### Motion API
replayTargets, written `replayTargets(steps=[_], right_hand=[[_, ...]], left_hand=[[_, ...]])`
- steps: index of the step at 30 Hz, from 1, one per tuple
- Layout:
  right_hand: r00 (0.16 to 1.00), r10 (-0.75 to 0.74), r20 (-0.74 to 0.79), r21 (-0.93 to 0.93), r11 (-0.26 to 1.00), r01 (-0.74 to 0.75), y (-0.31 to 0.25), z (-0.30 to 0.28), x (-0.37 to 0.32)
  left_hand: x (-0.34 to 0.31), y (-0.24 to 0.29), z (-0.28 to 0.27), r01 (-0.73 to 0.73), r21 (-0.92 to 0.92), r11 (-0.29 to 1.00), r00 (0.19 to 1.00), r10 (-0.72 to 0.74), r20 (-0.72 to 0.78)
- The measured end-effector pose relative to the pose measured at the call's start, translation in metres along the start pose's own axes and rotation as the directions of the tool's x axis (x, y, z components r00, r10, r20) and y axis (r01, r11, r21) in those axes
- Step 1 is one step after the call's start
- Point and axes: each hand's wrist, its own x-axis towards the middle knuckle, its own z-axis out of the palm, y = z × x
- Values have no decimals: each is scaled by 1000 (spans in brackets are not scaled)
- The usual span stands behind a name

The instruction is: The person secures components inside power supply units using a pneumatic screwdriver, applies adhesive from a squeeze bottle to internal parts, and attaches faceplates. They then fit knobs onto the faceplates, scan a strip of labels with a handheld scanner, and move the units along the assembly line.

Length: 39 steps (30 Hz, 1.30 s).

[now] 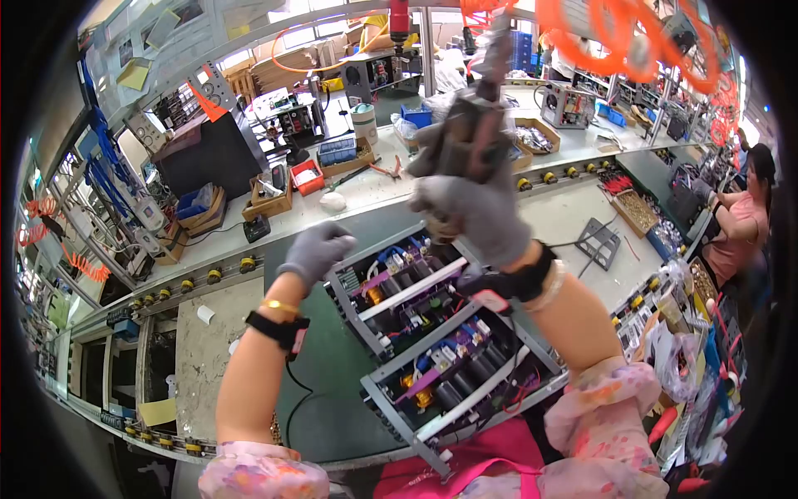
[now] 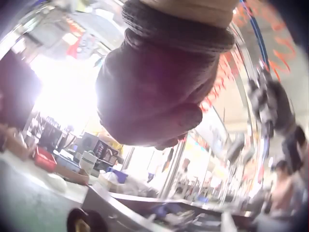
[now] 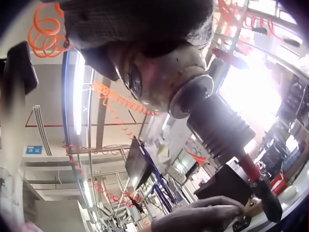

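Note:
My right hand (image 1: 490, 212), in a grey glove, is raised over the far end of the upper open chassis (image 1: 416, 287). It grips an air screwdriver (image 1: 475, 137), blurred in the head view. In the right wrist view the tool's metal body and black ribbed collar (image 3: 219, 128) stick out past the glove. My gloved left hand (image 1: 318, 251) is held beside that chassis at its left corner, fingers curled, with nothing visible in them. A second open chassis (image 1: 519, 362) lies nearer my body. Both metal frames carry black cylinders, blue wires and purple strips.
Along the back bench stand a red bin (image 1: 307, 177), a blue bin (image 1: 337, 151) and a white canister (image 1: 363, 123). Pliers (image 1: 389, 170) lie in front. Orange coiled hoses (image 1: 615, 50) hang overhead. Another person (image 1: 744, 220) works at the right. A roller rail (image 1: 214, 276) runs along the bench.

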Motion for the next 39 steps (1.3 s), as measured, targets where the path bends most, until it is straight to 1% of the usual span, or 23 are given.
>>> replayTargets(steps=[1, 3, 5, 6, 8, 9, 11, 13, 16, 19, 21, 24, 25, 27, 28, 29, 30, 32, 33, 35, 36, 37, 39], right_hand=[[1000, 28, 4, 31, 999, -29, -21, -8, -15], [999, 32, -36, 32, 999, -31, -59, -21, -48], [988, -86, -127, -62, 995, 78, -89, -32, -85], [969, -177, -173, -132, 979, 155, -100, -38, -103], [934, -301, -192, -177, 947, 269, -117, -70, -142], [912, -308, -270, -220, 942, 253, -125, -86, -163], [854, -318, -411, -283, 935, 212, -138, -111, -205], [705, -401, -585, -445, 885, 134, -134, -136, -238], [526, -483, -700, -545, 838, 44, -106, -189, -283], [358, -496, -791, -545, 837, -46, -77, -218, -307], [366, -446, -817, -499, 864, -61, -50, -259, -330], [299, -600, -742, -633, 774, -18, -26, -273, -328], [314, -503, -805, -550, 831, -79, -25, -269, -329], [346, -736, -582, -797, 601, -61, 16, -304, -324], [309, -659, -686, -725, 659, -202, 16, -317, -338], [286, -561, -777, -629, 704, -328, 13, -323, -351], [280, -567, -774, -578, 456, -677, 11, -327, -352], [449, -532, -718, -695, 569, -438, 18, -354, -368], [496, -481, -723, -691, 503, -519, 3, -338, -362], [542, -454, -707, -705, 404, -582, -6, -340, -361], [570, -451, -687, -724, 350, -595, -8, -341, -361], [590, -456, -666, -739, 294, -606, -8, -345, -362], [604, -415, -680, -725, 259, -638, -14, -337, -363]], left_hand=[[-23, 0, -9, 138, -348, 927, 990, -143, 12], [-30, -70, -24, 214, -955, 204, 905, 326, 272], [-73, -93, -8, -299, -875, 380, 947, 232, -223], [-97, -100, -4, -351, -846, 402, 932, 235, -275], [-149, -112, -4, -503, -422, 754, 850, 343, -400], [-174, -125, -5, -498, 101, 861, 764, 491, -420], [-206, -164, -9, -432, -336, 837, 832, 225, -508], [-238, -173, -8, -387, -871, 304, 904, -61, -423], [-277, -180, -4, -377, -757, -534, 901, -400, -167], [-288, -240, 3, -372, -646, -667, 903, -422, -84], [-295, -238, 17, -354, -805, -476, 880, -462, -113], [-301, -269, 29, -239, -925, -295, 942, -301, -148], [-306, -271, 34, -199, -948, -247, 966, -215, -146], [-310, -271, 40, -57, -986, -157, 995, -94, -42], [-311, -266, 43, -65, -997, 28, 988, -141, -69], [-314, -254, 54, -110, -840, 531, 939, -221, -263], [-315, -238, 61, 123, -202, 972, 864, -205, -460], [-313, -202, 68, 542, 257, 800, 701, -262, -663], [-312, -217, 67, 456, -92, 885, 681, -414, -604], [-311, -258, 66, -60, -521, 851, 754, -304, -583], [-310, -264, 53, -339, -930, 144, 767, -530, -362], [-309, -253, 46, -308, -949, 74, 740, -608, -288], [-298, -249, 40, -148, -937, 317, 633, -697, -336]])
